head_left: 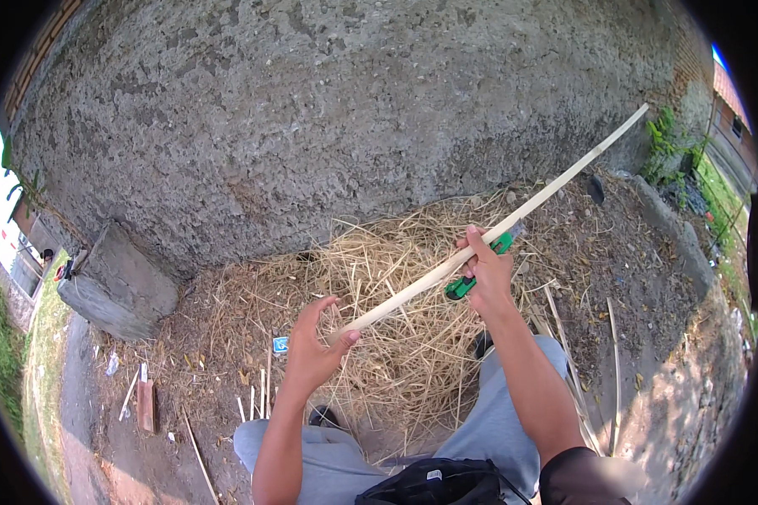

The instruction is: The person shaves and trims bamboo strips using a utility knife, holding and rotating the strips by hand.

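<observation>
A long, pale strip of wood or bamboo [421, 284] runs slantwise from my left hand up to the far right, in front of the wall. My right hand [487, 273] is closed round a green utility knife [461, 289], with the strip passing between thumb and fingers against the knife. The blade is mostly hidden by the hand and strip. At the strip's near end my left hand [313, 347] has its fingers spread, the thumb close to or touching the end. Beneath both hands lies a heap of straw-coloured shavings [396, 370].
A rough grey wall [354, 109] rises just beyond the heap. At left stands a concrete block [122, 286]; a reddish-brown wood piece [146, 406] lies nearer. Thin strips [615, 370] lie on the ground at right. My legs [505, 404] and a black bag [434, 484] are close below.
</observation>
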`<state>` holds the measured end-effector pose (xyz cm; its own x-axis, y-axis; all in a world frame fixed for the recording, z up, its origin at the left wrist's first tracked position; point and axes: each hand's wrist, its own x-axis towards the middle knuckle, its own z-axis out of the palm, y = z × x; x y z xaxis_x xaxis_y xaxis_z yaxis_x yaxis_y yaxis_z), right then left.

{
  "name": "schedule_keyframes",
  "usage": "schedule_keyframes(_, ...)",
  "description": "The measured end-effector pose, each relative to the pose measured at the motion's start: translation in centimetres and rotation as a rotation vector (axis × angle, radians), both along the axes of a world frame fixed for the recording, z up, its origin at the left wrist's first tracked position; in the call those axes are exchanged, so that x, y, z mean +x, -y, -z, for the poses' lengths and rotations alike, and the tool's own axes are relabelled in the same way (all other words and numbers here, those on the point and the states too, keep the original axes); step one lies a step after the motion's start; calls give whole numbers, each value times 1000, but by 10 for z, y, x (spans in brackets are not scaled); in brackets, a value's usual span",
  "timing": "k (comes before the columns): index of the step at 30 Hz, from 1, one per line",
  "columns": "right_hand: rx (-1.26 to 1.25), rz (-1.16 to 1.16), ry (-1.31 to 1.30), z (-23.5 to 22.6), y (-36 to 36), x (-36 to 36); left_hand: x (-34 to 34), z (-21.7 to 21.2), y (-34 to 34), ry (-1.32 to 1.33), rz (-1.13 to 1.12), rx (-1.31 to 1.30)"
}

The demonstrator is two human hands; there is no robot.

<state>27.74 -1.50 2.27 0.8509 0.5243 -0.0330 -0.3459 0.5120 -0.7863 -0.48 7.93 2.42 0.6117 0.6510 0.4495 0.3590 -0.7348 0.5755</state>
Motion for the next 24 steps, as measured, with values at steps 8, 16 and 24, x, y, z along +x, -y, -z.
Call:
schedule_keyframes(8, 9, 44, -32, 0, 5, -3, -3, 7, 1, 164, -21, -59)
schedule_keyframes(16, -35, 64, -47, 3, 7, -3, -4, 6, -2, 196, -13, 52)
schedule_keyframes(24, -107, 26, 52, 7, 0, -42, 26, 8, 26, 106, -89, 553)
